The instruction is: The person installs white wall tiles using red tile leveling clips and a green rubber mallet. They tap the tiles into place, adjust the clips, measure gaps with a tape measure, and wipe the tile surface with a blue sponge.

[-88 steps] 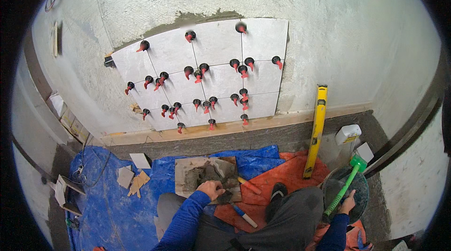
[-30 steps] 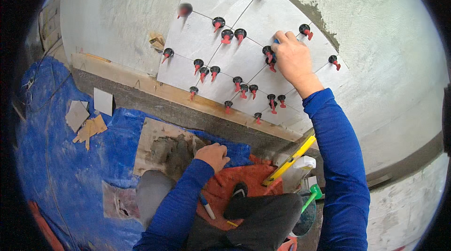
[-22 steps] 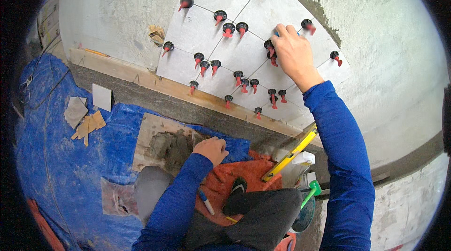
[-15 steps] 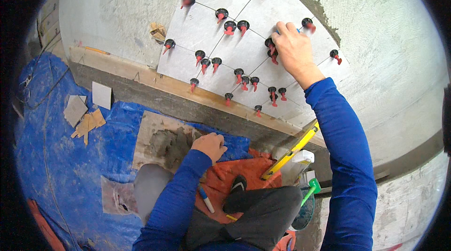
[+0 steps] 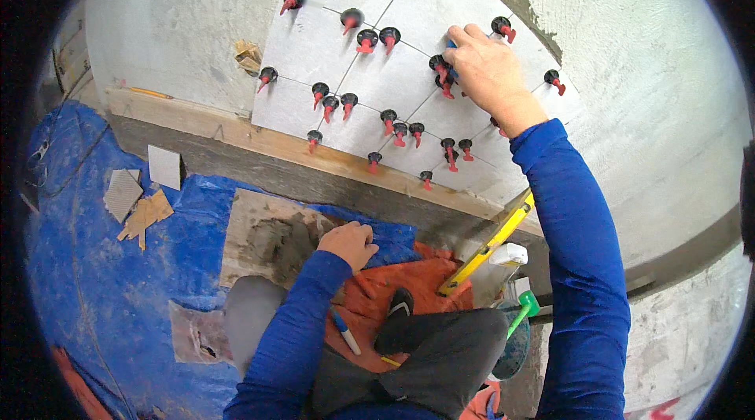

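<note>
Large light-grey tiles [image 5: 314,42] are set on the wall, with black-and-red levelling clips [image 5: 366,41] along their joints. My right hand [image 5: 489,70] is at the upper right tiles, closed on a small blue piece [image 5: 451,45] that is mostly hidden by the fingers. Just left of those fingers sit a few clips [image 5: 442,74] at a joint crossing. My left hand [image 5: 346,245] hangs low above the mortar-smeared board [image 5: 244,223], its fingers curled. Whatever may be inside the left hand is hidden.
A wooden ledger strip [image 5: 267,141] runs under the tiles. Leaning there is a yellow spirit level [image 5: 491,247], near a bucket [image 5: 515,349] and a green handle [image 5: 525,308]. Tile offcuts [image 5: 164,167] lie on the blue tarp [image 5: 86,263]. A marker [image 5: 346,333] lies by my legs.
The view has shifted, so the tiles appear farther left. My right hand has turned, and the blue piece now shows left of its fingers rather than right. My left hand stays nearly still.
</note>
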{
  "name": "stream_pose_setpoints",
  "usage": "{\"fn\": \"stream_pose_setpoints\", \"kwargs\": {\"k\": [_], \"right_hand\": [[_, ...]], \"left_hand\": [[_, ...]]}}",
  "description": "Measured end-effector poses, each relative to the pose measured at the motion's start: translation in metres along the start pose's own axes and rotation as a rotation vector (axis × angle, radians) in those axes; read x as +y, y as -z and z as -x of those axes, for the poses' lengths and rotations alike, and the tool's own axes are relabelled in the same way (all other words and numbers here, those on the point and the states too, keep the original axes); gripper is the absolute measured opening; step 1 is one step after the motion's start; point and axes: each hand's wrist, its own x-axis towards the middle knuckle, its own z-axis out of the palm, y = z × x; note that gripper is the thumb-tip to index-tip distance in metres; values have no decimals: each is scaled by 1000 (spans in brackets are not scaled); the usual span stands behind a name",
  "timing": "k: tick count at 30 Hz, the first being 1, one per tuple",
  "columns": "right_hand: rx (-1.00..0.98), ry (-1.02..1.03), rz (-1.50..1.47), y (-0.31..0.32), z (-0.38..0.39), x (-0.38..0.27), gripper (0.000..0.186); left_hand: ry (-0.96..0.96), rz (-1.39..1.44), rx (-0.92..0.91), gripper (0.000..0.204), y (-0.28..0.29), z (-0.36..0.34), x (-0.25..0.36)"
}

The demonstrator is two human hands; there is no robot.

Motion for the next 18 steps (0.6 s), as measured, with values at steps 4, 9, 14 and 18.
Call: {"fn": "stream_pose_setpoints", "kwargs": {"k": [4,9,14,18], "right_hand": [[25,-2,20,-10,-1,-3,9],[20,28,131,-2,-3,-2,9],[190,-23,-38,35,22,9,21],[388,-272,-251,43,62,-7,41]], "left_hand": [[10,-2,34,26,0,3,-4],[11,6,36,26,-1,2,-9],[26,2,44,27,4,5,-12],[7,9,46,28,8,4,-10]]}}
